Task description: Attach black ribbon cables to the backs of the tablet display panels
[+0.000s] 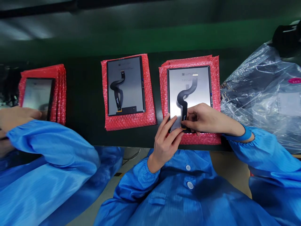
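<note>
In front of me a grey display panel (172,94) lies face down on red bubble-wrap bags (216,94). A black S-shaped flex cable (182,97) runs up its back, its upper end standing off the surface and throwing a shadow. My right hand (207,119) has thumb and fingers closed on the cable's lower end, by the panel's bottom edge. My left hand (164,142) rests with fingers stretched and apart on the panel's lower left edge, fingertips near the cable's connector. A blue band circles my right wrist.
A second panel (131,88) with its cable lies on red bubble wrap (150,113) to the left. Further left, a co-worker's hand (18,117) is over another panel (37,91) on stacked red bags. Clear plastic bags (263,91) sit at right on the dark table (82,94).
</note>
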`<action>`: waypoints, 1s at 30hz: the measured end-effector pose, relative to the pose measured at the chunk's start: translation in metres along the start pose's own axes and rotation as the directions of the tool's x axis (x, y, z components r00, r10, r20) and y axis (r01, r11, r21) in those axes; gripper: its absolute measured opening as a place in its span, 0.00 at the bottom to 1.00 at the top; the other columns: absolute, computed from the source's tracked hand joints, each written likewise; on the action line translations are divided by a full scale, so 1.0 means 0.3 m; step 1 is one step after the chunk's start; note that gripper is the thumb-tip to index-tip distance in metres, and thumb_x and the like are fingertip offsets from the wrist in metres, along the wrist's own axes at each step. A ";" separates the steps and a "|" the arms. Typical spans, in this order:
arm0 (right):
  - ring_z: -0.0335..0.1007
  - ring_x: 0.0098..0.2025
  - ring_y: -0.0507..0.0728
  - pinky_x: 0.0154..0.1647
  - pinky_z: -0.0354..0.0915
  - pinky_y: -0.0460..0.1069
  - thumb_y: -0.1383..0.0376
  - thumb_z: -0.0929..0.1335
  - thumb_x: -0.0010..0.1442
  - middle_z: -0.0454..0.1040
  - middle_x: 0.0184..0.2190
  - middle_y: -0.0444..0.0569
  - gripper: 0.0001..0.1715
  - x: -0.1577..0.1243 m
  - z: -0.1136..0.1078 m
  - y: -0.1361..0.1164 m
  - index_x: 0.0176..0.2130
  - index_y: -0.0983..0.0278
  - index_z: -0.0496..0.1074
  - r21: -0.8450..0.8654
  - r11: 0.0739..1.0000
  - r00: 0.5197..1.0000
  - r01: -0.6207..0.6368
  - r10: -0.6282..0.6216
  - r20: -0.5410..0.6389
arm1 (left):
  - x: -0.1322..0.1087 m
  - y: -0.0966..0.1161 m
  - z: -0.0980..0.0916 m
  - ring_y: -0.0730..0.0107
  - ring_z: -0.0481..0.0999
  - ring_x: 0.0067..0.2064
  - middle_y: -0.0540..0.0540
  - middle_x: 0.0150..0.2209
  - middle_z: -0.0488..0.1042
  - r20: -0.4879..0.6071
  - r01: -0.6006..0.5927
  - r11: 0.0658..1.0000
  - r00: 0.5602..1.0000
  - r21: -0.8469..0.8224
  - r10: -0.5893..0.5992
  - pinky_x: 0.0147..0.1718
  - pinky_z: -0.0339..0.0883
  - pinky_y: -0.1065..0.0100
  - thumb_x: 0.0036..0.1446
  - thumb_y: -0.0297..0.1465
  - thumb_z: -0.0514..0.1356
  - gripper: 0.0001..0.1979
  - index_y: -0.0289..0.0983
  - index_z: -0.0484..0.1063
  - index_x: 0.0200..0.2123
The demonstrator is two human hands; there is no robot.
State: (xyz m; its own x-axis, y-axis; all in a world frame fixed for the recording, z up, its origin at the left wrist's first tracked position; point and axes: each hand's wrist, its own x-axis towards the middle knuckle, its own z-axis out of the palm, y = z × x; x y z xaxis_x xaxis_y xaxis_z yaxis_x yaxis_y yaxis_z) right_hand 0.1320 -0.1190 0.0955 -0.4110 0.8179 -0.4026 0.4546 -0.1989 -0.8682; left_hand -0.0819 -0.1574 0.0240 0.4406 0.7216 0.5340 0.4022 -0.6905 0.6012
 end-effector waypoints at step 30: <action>0.70 0.20 0.52 0.26 0.66 0.48 0.62 0.69 0.66 0.75 0.20 0.44 0.14 -0.010 -0.021 0.010 0.28 0.62 0.70 0.063 0.994 0.993 0.090 -0.094 0.069 | -0.002 0.000 -0.003 0.47 0.69 0.70 0.38 0.61 0.76 0.013 0.041 0.999 0.999 -0.017 -0.040 0.62 0.75 0.44 0.65 0.25 0.65 0.09 0.37 0.75 0.48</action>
State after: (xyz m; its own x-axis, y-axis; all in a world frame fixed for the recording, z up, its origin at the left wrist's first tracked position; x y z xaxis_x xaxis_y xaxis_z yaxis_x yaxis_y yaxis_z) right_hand 0.1395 -0.1187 0.0957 -0.5056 0.7936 -0.3384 0.3655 -0.1582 -0.9173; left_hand -0.0830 -0.1579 0.0242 0.4345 0.7482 0.5014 0.4061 -0.6597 0.6324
